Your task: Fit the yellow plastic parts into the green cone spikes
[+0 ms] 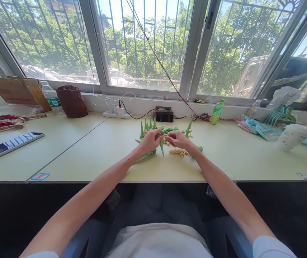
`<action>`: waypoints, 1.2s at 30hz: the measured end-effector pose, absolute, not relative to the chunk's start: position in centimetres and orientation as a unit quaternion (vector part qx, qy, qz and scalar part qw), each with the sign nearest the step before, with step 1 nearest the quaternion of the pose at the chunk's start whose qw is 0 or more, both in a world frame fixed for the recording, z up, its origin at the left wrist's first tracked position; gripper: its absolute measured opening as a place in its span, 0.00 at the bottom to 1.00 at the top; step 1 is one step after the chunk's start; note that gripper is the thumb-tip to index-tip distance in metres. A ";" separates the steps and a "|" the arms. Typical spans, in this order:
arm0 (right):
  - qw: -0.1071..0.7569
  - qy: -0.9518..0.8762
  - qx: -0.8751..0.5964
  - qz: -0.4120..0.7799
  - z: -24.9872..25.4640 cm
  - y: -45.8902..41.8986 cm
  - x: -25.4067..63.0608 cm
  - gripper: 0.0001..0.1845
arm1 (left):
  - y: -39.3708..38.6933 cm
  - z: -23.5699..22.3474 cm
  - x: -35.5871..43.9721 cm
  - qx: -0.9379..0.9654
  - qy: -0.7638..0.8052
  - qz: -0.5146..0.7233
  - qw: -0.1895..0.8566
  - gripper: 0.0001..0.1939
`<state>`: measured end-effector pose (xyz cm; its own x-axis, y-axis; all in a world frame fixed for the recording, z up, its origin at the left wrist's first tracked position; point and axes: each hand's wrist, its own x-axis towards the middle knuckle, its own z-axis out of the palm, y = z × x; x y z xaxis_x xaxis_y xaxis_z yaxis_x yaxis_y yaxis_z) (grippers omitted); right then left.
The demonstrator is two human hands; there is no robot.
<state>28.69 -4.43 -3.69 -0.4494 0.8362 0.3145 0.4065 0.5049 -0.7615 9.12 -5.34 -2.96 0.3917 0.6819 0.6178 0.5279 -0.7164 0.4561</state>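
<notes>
My left hand is closed around a green cone, its tip pointing down towards the table. Close beside it, my right hand has its fingers pinched together at the cone's wide end; what they hold is too small to make out. Behind the hands stand several upright green cones, with more green pieces lying between them. Another upright cone is at the right. Small yellow pegs lie in a pile below my right hand. More green cones lie beneath my left wrist.
A dark device and a power strip with cables sit along the window. A green bottle stands back right, a white cup farther right. At left are a phone and a brown bag.
</notes>
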 end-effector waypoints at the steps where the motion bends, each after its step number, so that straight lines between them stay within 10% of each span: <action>1: 0.347 -0.797 -0.396 0.295 -3.6 -4.5 28.7 0.21 | -5.3 -3.0 9.1 0.830 0.363 0.413 0.094 0.09; 24: 0.349 -0.793 -0.420 0.269 -4.5 -3.9 27.9 0.31 | -5.5 -3.0 9.2 0.830 0.362 0.412 0.101 0.09; 36: 0.372 -0.775 -0.378 0.343 -3.6 -4.8 28.2 0.20 | -5.5 -2.9 9.2 0.819 0.377 0.419 0.106 0.08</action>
<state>28.21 -4.78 -3.64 -0.4376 0.8413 0.3172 0.3303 0.4785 -0.8136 9.21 -5.54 -2.90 0.3631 0.7069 0.6070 0.5295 -0.6926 0.4898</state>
